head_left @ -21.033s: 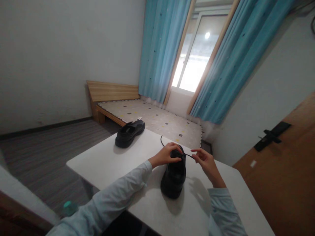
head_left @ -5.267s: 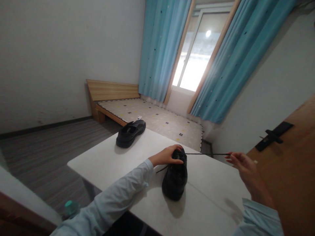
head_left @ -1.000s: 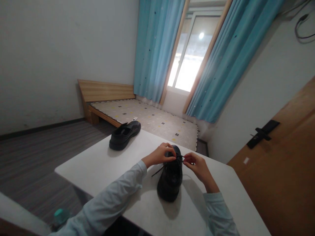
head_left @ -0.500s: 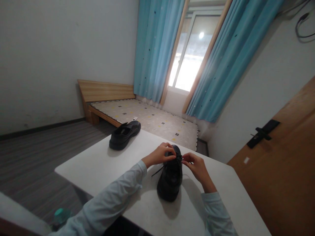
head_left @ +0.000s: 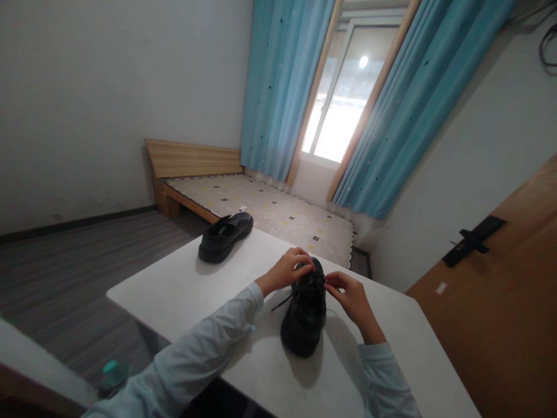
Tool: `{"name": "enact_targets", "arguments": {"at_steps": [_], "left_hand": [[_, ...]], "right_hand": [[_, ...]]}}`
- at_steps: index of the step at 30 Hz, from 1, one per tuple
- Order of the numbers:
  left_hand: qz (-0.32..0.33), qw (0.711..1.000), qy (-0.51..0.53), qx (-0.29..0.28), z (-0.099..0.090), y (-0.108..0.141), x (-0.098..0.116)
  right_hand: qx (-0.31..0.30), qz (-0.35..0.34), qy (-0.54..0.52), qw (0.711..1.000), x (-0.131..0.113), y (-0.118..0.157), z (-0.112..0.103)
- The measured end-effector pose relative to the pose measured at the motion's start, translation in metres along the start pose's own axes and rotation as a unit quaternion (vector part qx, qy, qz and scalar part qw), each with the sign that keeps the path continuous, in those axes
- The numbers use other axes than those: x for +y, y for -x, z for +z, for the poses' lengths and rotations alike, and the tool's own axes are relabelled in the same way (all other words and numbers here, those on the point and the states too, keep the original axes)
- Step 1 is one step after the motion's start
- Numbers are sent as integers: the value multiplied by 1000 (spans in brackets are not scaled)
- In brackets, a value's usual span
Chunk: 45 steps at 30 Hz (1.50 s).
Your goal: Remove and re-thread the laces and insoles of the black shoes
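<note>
A black lace-up shoe [head_left: 303, 331] stands upright on the white table, its heel toward me and its toe pointing away. My left hand [head_left: 288, 269] reaches over the lacing from the left, thumb and fingers closed in a pinch at the shoelace. From the right side, my right hand [head_left: 349, 295] pinches the lace close to the eyelets. A loose lace end [head_left: 282, 303] sticks out to the left of the shoe. The exact run of lace between the fingertips is too small and dark to make out.
Another black shoe [head_left: 224, 237] rests at the far left edge of the white table [head_left: 183, 293]. Behind the table is a bed with a patterned mattress [head_left: 274, 210]. A wooden door [head_left: 500, 302] is at right, and a green-capped bottle [head_left: 112, 371] at lower left.
The view has shifted slightly, so everything sits a little further right. Both hands stay at the shoe's lacing, the right fingers drawn closer together. The shoes have not moved on the table.
</note>
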State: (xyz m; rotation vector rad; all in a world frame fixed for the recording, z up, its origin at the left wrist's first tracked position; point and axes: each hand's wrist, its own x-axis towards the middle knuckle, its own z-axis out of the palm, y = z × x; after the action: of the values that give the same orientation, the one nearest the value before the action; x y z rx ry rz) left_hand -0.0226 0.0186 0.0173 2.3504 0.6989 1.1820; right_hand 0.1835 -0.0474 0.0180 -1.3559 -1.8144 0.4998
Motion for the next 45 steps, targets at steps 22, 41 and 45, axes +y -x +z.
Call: {"name": "enact_targets", "arguments": {"at_steps": [22,41,45], "left_hand": [[1,997,-82,-11,6,4,6],[23,993,-106,-43,8,5,5],[35,991,-122,-49,8,7,8]], "right_hand": [[-1,-7,4,1000,-9,-1,-9],[14,-8,12,1000,-7,-2,1],[12,-14,17,1000,-8,-2,2]]}}
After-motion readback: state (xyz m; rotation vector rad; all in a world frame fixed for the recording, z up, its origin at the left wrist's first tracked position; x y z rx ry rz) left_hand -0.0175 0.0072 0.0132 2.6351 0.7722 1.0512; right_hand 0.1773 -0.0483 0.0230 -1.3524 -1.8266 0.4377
